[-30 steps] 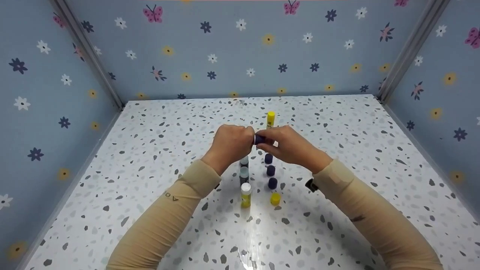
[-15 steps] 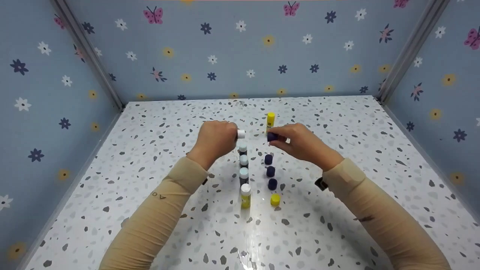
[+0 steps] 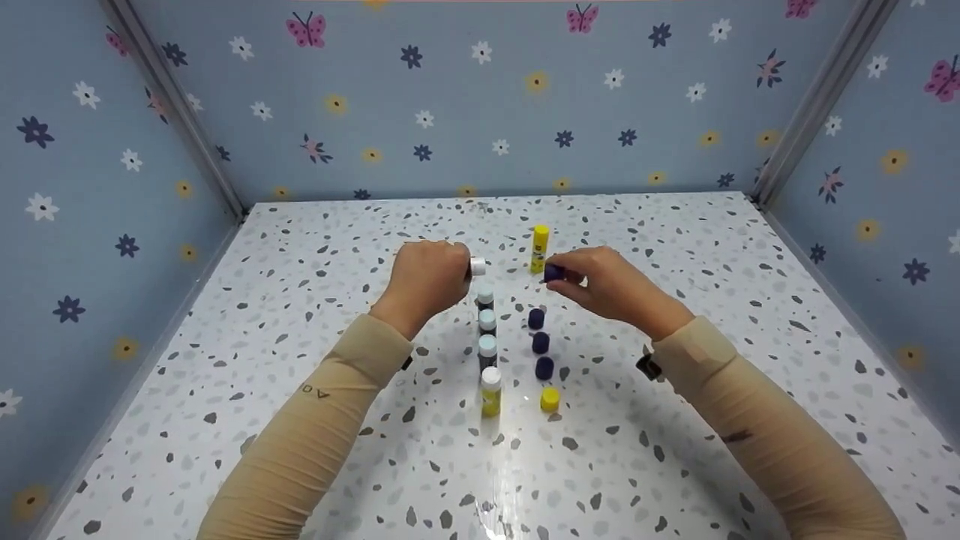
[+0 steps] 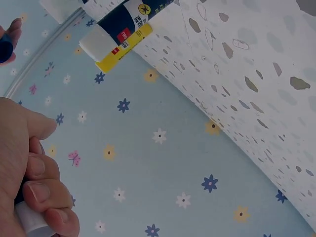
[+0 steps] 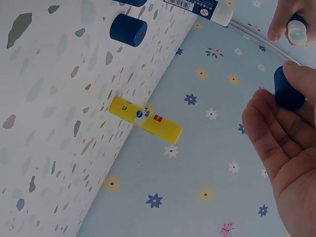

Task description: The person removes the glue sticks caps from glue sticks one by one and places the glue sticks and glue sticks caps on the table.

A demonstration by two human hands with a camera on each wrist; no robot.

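Note:
My left hand (image 3: 429, 279) grips an uncapped glue stick (image 3: 478, 266), whose white end points right out of the fist. In the left wrist view, fingers curl round its dark barrel, with the white end (image 4: 34, 221) showing below. To the right, my right hand (image 3: 609, 289) pinches a dark blue cap (image 5: 289, 90) between thumb and fingers, apart from the stick. Below the hands, several uncapped glue sticks stand in a column: dark blue ones (image 3: 487, 348) and a yellow one (image 3: 490, 402) nearest me. Beside them sit dark blue caps (image 3: 541, 343) and a yellow cap (image 3: 550, 399).
A capped yellow glue stick (image 3: 539, 247) stands upright beyond the column, just left of the right hand. The speckled white table (image 3: 337, 450) is bounded by blue flowered panels (image 3: 450, 90) at the back and both sides.
The dark blue cap came off the glue stick in my left hand. The hands drew apart, left hand leftward with the stick, right hand rightward with the cap.

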